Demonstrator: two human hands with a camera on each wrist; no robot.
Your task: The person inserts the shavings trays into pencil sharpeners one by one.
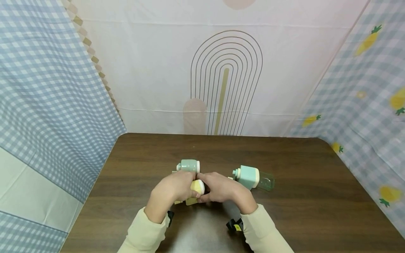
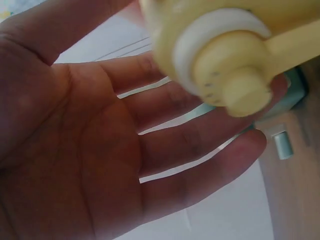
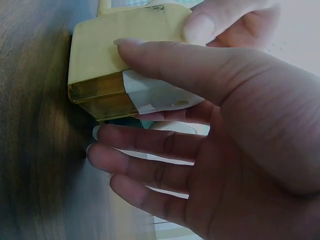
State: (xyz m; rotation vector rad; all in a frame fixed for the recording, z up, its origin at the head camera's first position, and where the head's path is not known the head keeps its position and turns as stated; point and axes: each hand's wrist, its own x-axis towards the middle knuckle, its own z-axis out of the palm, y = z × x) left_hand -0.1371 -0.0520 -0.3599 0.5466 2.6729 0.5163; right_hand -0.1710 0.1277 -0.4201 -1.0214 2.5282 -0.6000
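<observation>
Both hands hold a pale yellow appliance-like piece (image 1: 197, 187) low over the table. It has a white collar, a round knob-like end and a clear amber lower section. My left hand (image 1: 177, 185) grips it from the left; in the left wrist view its other fingers extend past the knob end (image 2: 245, 92). From the right, my right hand (image 1: 221, 188) pinches the yellow body (image 3: 130, 45) between thumb and index finger, its remaining fingers loosely spread. Just beyond the left hand lies a mint-green piece (image 1: 189, 165) with a white rim. What exactly these pieces are, I cannot tell.
Right of the hands, another mint-green piece (image 1: 248, 176) with a clear cup (image 1: 266, 181) lies on its side. Beneath everything is the dark wooden table (image 1: 284, 218). Patterned cloth (image 1: 152, 70) hangs behind it and along both sides. A black wrist device (image 1: 234, 225) sits by the right sleeve.
</observation>
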